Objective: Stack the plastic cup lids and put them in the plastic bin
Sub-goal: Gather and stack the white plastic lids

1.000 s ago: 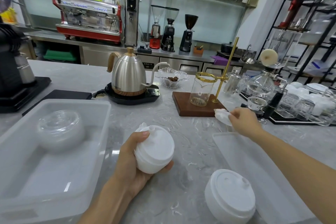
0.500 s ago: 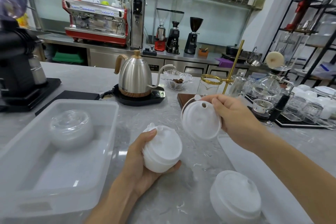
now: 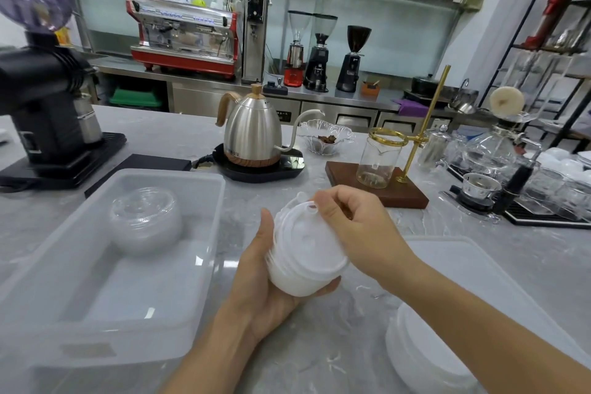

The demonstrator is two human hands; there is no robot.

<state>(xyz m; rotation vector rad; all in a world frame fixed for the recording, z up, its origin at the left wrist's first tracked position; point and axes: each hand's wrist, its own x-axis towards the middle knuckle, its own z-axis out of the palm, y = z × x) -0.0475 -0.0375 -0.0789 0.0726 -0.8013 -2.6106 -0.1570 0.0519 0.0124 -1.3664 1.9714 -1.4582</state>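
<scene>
Head view: left hand point(image 3: 265, 278) grips a white lid stack point(image 3: 297, 269) above the counter's point(image 3: 319, 345) middle. Right hand point(image 3: 355, 227) pinches the top lid point(image 3: 307, 243) onto it. Clear lids point(image 3: 145, 217) sit in the bin's point(image 3: 204, 253) far-left corner.

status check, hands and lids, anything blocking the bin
Left hand grips white lid stack. Right hand pinches top lid onto it. Plastic bin open, clear lids inside. Nothing in the way.

Left hand point(image 3: 262, 285) grips the white lid stack point(image 3: 300, 269) mid-counter, right hand point(image 3: 351, 230) pinching the top lid point(image 3: 307, 243) onto it; plastic bin point(image 3: 198, 259) left, holding clear lids point(image 3: 145, 217).
</scene>
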